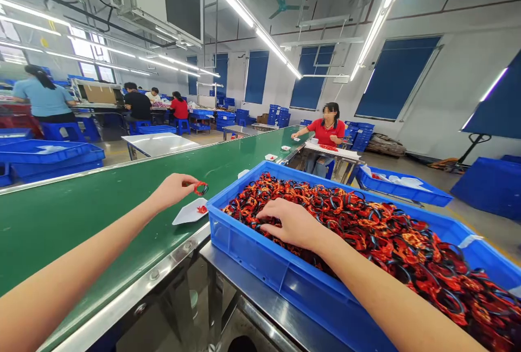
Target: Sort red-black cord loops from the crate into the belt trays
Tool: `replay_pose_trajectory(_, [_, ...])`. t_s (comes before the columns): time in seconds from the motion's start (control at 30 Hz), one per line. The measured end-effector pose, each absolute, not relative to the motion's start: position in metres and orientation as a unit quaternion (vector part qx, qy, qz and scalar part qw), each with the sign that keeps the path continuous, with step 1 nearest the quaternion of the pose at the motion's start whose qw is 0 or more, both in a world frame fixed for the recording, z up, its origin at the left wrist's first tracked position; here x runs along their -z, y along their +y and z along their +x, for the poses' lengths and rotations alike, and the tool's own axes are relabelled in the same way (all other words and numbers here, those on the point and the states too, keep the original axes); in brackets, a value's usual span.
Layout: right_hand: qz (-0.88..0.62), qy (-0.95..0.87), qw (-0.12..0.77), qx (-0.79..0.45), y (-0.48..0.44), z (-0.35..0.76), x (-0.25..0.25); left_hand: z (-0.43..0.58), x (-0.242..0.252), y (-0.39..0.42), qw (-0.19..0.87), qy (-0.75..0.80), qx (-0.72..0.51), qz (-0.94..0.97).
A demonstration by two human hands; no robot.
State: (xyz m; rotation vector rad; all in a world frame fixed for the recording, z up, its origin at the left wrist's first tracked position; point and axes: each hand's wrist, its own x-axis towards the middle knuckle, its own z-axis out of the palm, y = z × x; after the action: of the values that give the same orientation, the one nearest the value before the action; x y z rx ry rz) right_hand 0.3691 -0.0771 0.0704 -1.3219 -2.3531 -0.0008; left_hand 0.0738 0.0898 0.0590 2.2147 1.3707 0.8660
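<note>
My left hand point(174, 192) is shut on a small red and black woven bracelet point(201, 188), pinching it between its fingertips above a green conveyor belt point(101, 216). Just below the bracelet lies a white paper-like card point(188, 212) with a red scrap point(202, 209) on it. My right hand point(291, 224) reaches over the wall of a blue plastic crate point(248, 249), its fingers pressed into a heap of tangled red and black bracelets point(391, 249). Its fingertips are partly hidden among them, so I cannot tell whether it grips one.
The crate sits on a steel table point(248, 270) beside the belt's metal edge. A co-worker in a red shirt point(328, 132) sits at the belt's far end. Several stacked blue crates and other seated workers stand farther back; a blue tray point(402, 189) lies to the right.
</note>
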Motion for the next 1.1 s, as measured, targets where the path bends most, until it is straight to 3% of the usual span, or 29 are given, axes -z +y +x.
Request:
replay_pose_trajectory(0.1, [-0.483,-0.855,0.189,-0.002,-0.075,0.368,-0.067,0.050,-0.039,0.097,0.112,0.526,-0.236,0.809])
replay_pose_trajectory(0.27, [-0.511,-0.837,0.195,0.004,-0.076,0.369,-0.068,0.041,-0.008,0.092,0.117,0.546,-0.180,0.810])
replay_pose_trajectory(0.5, [-0.560,-0.728,0.384,-0.092,-0.074,0.367,-0.077,0.088,-0.040,0.060,0.064,0.486,-0.286,0.824])
replay_pose_trajectory(0.6, [-0.571,-0.692,0.414,-0.153,-0.073,0.366,-0.081,0.129,-0.060,0.034,0.165,0.346,-0.389,0.838])
replay_pose_trajectory(0.73, [-0.550,-0.675,0.454,-0.189,-0.072,0.368,-0.081,0.174,-0.068,0.005,0.311,0.227,-0.370,0.845])
replay_pose_trajectory(0.93, [-0.533,-0.652,0.490,-0.225,-0.070,0.370,-0.081,0.194,-0.055,-0.004,0.431,0.185,-0.356,0.808])
replay_pose_trajectory(1.1, [-0.526,-0.656,0.485,-0.240,-0.070,0.370,-0.081,0.192,-0.050,0.001,0.464,0.184,-0.372,0.782])
